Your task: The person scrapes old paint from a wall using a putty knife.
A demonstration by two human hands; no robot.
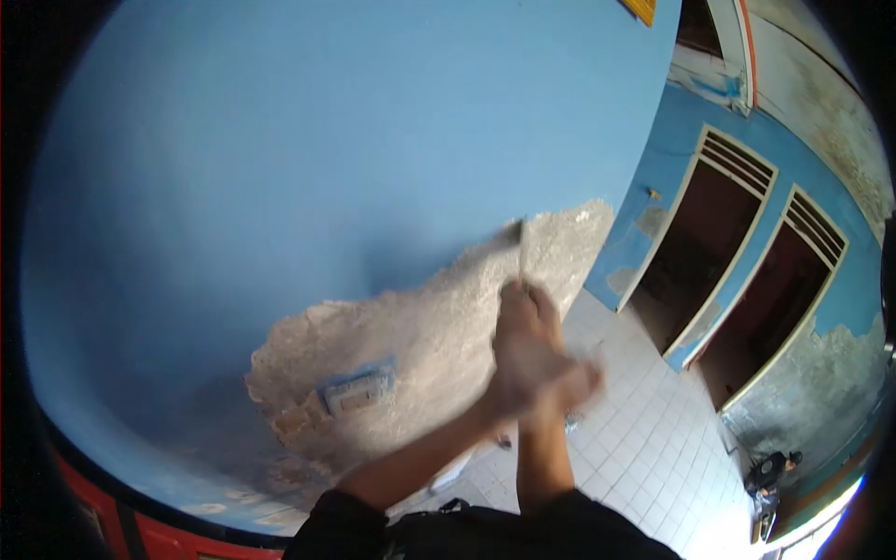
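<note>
**Holding a scraper up to the wall**

Gripping the scraper (pixel 521 250) in the front hand (pixel 525 308), near the upper edge of the bare patch (pixel 434 322) on the blue wall (pixel 280 168). Overlapping just behind, with the other hand (pixel 551 378) blurred. Cannot tell left from right, nor the blurred grip. Below, on the patch, a switch plate (pixel 357 392); farther right, over the tiled floor (pixel 625 411), a person (pixel 767 471).

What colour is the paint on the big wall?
The paint is blue. It shows best in the head view.
</note>
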